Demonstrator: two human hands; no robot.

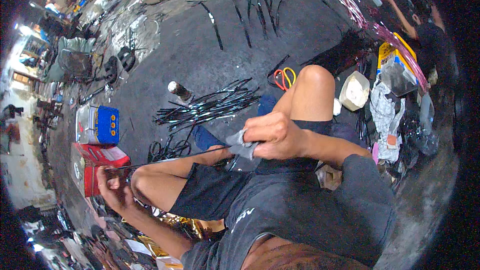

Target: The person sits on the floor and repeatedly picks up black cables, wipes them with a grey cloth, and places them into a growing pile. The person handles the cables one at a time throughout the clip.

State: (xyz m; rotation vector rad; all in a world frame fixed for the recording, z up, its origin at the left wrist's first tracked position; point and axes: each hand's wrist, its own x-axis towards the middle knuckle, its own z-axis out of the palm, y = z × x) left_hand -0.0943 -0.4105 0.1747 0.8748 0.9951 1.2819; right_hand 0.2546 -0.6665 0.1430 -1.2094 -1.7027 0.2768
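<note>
My left hand (116,186) is closed on one end of a thin, shiny black strip (172,158), beside my bent left knee. The strip runs taut to the right, over my left leg. My right hand (274,135) grips a crumpled grey cloth (242,144) in front of my right knee. Into the cloth goes the strip's other end, so the part inside is hidden. On the floor ahead lies a loose pile of black strips (210,105). Scissors (284,78) with red and yellow handles rest by my right knee.
A short metal cylinder (179,90) stands behind the pile. To the left are a blue and white tin (100,125) and a red box (102,162). A cut-open pale container (354,91) and a yellow container (397,65) stand right. Another person (429,40) sits far right.
</note>
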